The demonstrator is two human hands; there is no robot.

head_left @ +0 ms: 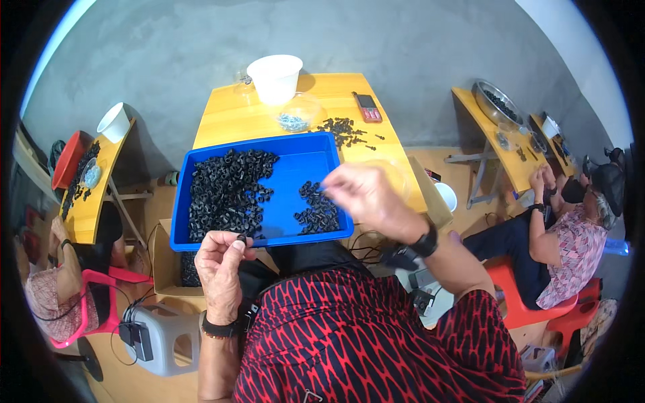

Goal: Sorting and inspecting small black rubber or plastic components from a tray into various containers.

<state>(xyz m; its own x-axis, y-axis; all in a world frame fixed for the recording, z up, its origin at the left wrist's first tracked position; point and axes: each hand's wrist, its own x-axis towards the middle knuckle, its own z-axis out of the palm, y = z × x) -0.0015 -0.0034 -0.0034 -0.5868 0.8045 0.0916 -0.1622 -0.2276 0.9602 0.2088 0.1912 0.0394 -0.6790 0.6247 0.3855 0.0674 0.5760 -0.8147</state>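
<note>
A blue tray point(282, 144) rests at the table's near edge, tilted slightly in view. A large heap of small black plastic parts point(225, 195) fills its left side, and a smaller pile of black parts point(317, 211) lies at its right. My left hand point(220, 269) is at the tray's near rim, thumb and fingers pinched on a small black plastic part point(242, 238). Over the tray's right side is my right hand point(366, 195), its fingers drawn together near the smaller pile. Whatever those slightly blurred fingers hold, if anything, I cannot make out.
Behind the tray, the yellow table point(228, 107) bears a white bucket point(274, 79), a clear bowl of small metal pieces point(295, 115), loose black pieces point(342, 131) and a mobile phone point(367, 107). A cardboard box point(163, 262) stands below left. People sit at tables on both sides.
</note>
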